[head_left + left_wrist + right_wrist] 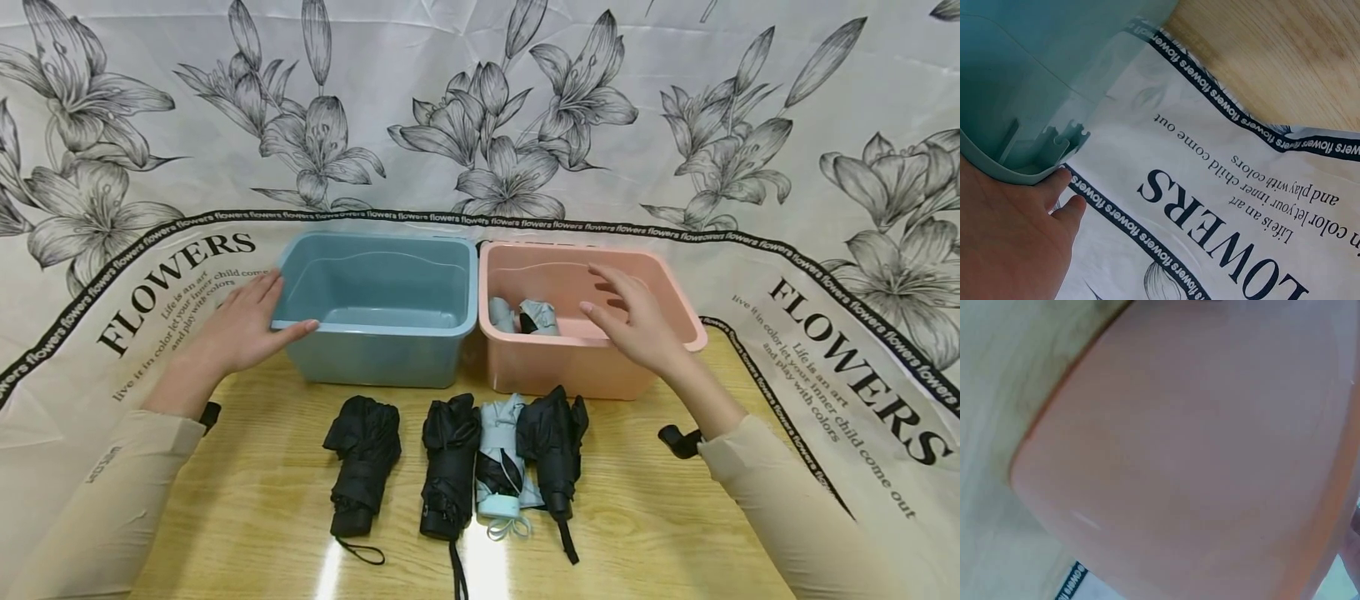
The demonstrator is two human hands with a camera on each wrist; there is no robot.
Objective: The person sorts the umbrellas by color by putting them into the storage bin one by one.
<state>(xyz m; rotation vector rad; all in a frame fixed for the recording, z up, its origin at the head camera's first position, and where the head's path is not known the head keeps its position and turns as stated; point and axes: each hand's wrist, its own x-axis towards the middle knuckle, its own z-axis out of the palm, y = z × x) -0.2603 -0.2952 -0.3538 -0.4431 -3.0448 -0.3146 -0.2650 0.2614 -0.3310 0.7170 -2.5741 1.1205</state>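
Note:
At the left rim of a blue plastic bin (375, 357), my left hand (243, 325) has its fingers spread and relaxed; the left wrist view shows the hand (1016, 231) right against the rim from outside. My right hand (637, 325) hovers over the right part of a pink plastic bin (570, 367), fingers extended and holding nothing. Inside the pink bin lies a folded light-blue and black bundle (538, 317) with a greyish-blue piece (501, 315) beside it. The right wrist view is filled by the bin's pink outer wall (1179, 450).
In front of the bins lie folded umbrellas in a row: a black one (363, 467), another black one (450, 467), a light-blue one (498, 433) and a third black one (553, 450). The wooden table (637, 517) meets a flower-printed cloth (525, 192) behind and beside the bins.

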